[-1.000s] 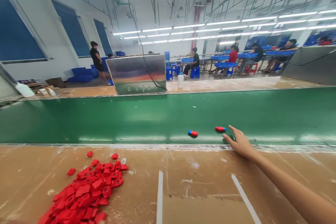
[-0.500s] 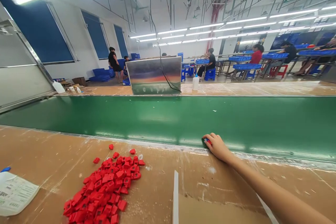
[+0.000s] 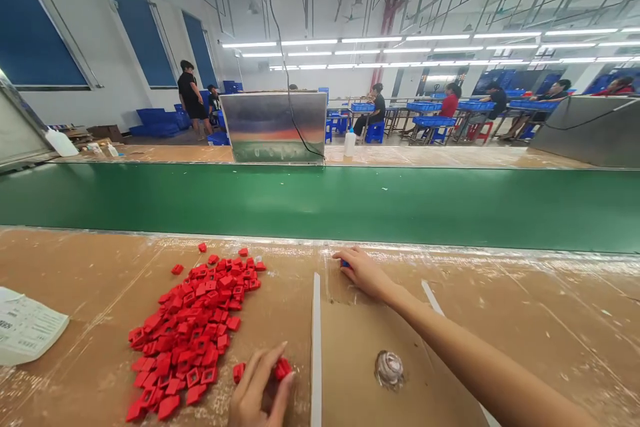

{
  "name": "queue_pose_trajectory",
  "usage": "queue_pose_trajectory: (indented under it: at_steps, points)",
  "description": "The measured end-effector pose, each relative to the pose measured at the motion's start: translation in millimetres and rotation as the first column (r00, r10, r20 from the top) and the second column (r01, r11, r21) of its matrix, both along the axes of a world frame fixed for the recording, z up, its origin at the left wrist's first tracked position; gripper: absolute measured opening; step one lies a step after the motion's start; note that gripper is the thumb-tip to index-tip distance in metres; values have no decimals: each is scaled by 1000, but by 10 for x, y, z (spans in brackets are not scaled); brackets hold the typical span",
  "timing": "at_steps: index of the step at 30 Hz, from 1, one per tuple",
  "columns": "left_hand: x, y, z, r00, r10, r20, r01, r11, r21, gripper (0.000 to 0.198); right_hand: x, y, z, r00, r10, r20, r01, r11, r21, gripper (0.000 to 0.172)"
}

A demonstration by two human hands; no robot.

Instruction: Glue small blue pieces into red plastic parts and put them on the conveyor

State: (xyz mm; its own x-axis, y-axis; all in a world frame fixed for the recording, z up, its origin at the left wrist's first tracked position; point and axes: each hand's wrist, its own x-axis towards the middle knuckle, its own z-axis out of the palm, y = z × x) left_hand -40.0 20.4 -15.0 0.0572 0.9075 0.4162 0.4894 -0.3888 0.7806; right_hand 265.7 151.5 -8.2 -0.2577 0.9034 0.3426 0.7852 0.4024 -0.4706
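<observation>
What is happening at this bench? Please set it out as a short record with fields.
Left hand: thumb and forefinger around a small red block; firmness of grip unclear
Right hand: fingers curled over a small blue piece, mostly hidden
Heap: many small, squarish red blocks, left of the left hand
Between hands: narrow, straight white strip
Work surface: flat brown tabletop
Beyond it: long, smooth green belt

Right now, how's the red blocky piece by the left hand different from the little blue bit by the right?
More of the red blocky piece shows than the little blue bit. The red piece, at the left hand, is farther from the long green belt than the blue bit, at the right hand. Both look small.
</observation>
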Motion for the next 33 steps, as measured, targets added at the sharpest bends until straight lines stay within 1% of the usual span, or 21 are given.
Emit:
queue_pose_trajectory:
  at_steps: [2, 4, 5, 7, 9, 11, 13, 15, 17, 20, 22, 24, 26, 29, 31, 33]
  points:
    - [94, -35, 102, 995, -85, 60, 90, 991, -95, 29, 63, -62, 5, 997, -18, -74, 16, 1000, -21, 16]
    - [170, -74, 166, 978, -160, 135, 183, 965, -185, 25, 114, -127, 18, 987, -50, -155, 44, 998, -44, 19]
    - [196, -92, 183, 965, -179, 189, 221, 948, -230, 23, 137, -162, 28, 978, -72, -197, 63, 997, -53, 21]
    - [226, -123, 195, 928, -179, 328, 288, 901, -324, 22, 194, -249, 52, 952, -126, -277, 111, 991, -70, 25]
    - [235, -146, 182, 882, -143, 449, 346, 843, -412, 24, 293, -378, 60, 924, -184, -336, 163, 983, -89, 32]
    - [250, -168, 154, 844, -117, 523, 401, 786, -471, 27, 444, -562, 33, 900, -243, -363, 215, 970, -117, 39]
    - [289, -203, 122, 830, -100, 548, 413, 772, -484, 31, 629, -795, -29, 880, -307, -362, 273, 951, -144, 44]
    - [357, -251, 100, 850, -138, 509, 404, 791, -460, 30, 807, -1042, -100, 864, -368, -345, 332, 930, -160, 44]
    - [442, -306, 92, 878, -225, 423, 413, 803, -430, 24, 943, -1265, -151, 859, -407, -311, 376, 913, -157, 42]
    - [560, -367, 84, 894, -341, 289, 435, 814, -385, 23, 1047, -1503, -173, 882, -411, -228, 394, 911, -120, 39]
    - [613, -382, 57, 920, -356, 163, 391, 855, -340, 22, 1072, -1592, -167, 905, -393, -160, 385, 919, -79, 36]
    - [643, -378, 5, 947, -319, 40, 317, 908, -274, 22, 1092, -1630, -156, 922, -376, -97, 374, 927, -41, 34]
    - [652, -363, -56, 961, -274, -23, 262, 939, -224, 28, 1121, -1620, -140, 931, -362, -41, 362, 932, -16, 32]
    - [636, -346, -104, 964, -259, -64, 244, 952, -184, 36, 1177, -1536, -103, 938, -344, 39, 344, 939, -3, 27]
    - [612, -347, -94, 960, -269, -81, 254, 954, -162, 37, 1202, -1465, -74, 938, -335, 89, 336, 942, 1, 25]
    - [590, -357, -77, 954, -287, -84, 272, 950, -153, 37, 1212, -1411, -47, 934, -331, 132, 333, 943, 3, 27]
